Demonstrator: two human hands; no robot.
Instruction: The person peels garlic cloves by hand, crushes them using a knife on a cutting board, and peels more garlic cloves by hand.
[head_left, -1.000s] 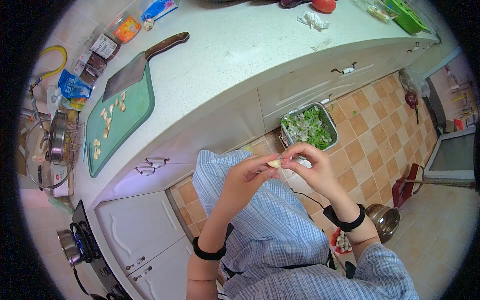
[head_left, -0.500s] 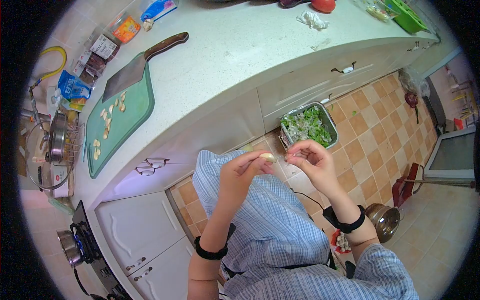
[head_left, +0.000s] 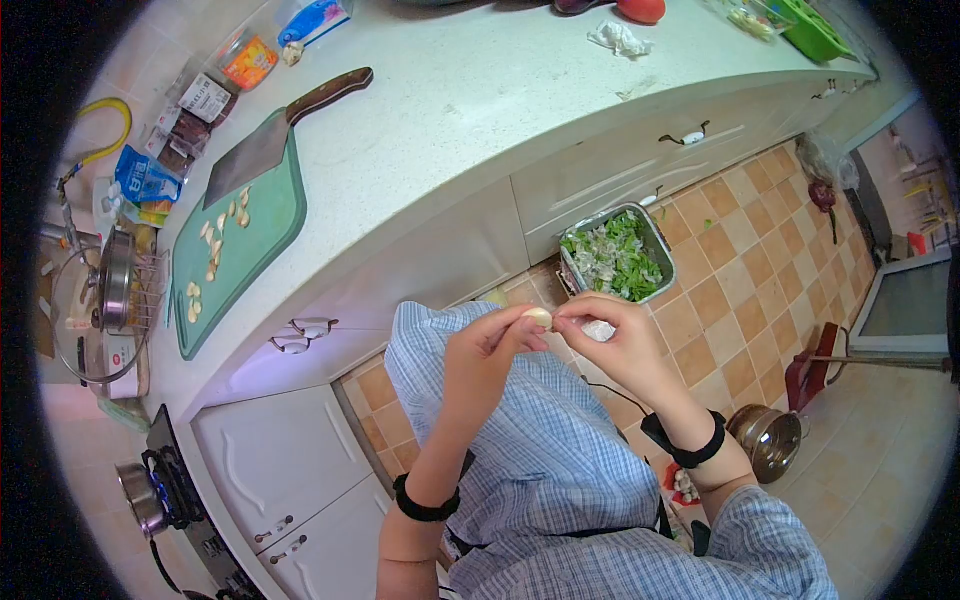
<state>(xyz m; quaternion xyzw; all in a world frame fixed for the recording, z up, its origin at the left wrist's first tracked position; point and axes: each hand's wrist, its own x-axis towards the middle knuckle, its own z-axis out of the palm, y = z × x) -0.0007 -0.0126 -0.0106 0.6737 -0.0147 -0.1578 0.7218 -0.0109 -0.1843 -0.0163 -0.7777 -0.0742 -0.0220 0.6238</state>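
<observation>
Clove [head_left: 537, 318] lies pinched in my left hand [head_left: 476, 352], long axis roughly left-right, its right end at my right hand's [head_left: 632, 341] narrowly closed fingertips.

Lap cloth [head_left: 545, 425]: light blue-and-white check, loose, heavily creased. Right sleeve [head_left: 765, 525]: short, wide, greyer blue check. Left band [head_left: 428, 502] and right band [head_left: 702, 446]: black, around forearms, each with dark tab jutting from side. Thin black cable [head_left: 622, 393] beside lap cloth, source unclear.
</observation>
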